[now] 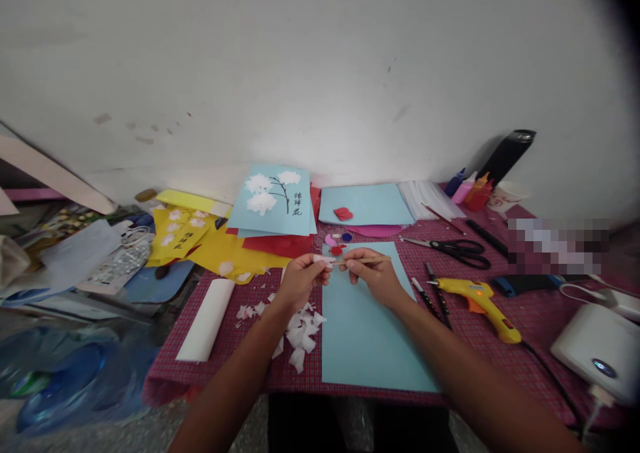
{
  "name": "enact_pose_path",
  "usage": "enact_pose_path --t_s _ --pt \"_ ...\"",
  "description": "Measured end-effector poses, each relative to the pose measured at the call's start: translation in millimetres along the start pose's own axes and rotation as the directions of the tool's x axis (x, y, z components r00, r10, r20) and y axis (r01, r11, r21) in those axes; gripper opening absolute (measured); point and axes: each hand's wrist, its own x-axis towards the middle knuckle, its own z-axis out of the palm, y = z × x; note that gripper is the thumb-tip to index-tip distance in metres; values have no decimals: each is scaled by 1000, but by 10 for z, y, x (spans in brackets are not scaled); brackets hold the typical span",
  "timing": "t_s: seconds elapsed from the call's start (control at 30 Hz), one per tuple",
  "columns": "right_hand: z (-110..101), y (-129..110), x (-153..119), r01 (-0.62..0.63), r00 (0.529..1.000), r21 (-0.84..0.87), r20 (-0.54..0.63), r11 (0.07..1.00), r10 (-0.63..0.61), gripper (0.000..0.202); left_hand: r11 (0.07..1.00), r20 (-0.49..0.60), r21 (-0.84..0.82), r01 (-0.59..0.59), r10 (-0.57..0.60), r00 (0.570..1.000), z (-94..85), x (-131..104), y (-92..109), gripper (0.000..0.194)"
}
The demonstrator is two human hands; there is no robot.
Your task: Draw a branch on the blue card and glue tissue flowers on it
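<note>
Head — paper (324, 258) in fingers (319, 270), Chinese-lettered card (277, 206) beyond

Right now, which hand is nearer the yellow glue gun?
Right. The right hand is over the large blue sheet, left of the glue gun; the left hand is farther left.

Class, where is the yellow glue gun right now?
In the head view, the glue gun lies right of the large blue sheet, just below the black scissors.
</note>
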Motion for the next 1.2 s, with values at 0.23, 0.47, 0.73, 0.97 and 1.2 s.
enact_pose_path --t_s 0.23,0.47,0.73,0.97,1.2 --pt "9 -9 33 -8 998 -25 -62 1000 6 25 999 21 42 3 -4 1000 2 -1 -34 36" --pt "13 -21 18 20 998 -50 -66 999 -23 26 991 47 127 -34 28 998 -18 11 -74 33" --pt "-25 33 -2 22 1000 55 13 998 -22 22 978 96 205 -40 21 995 -1 -9 -59 35" --pt "0 47 38 -9 998 14 -64 1000 10 21 958 109 271 -98 71 992 -4 -15 -46 33" --pt "8 41 40 2 997 -16 -74 1000 -3 25 956 142 280 -87 48 989 -11 -10 -69 35"
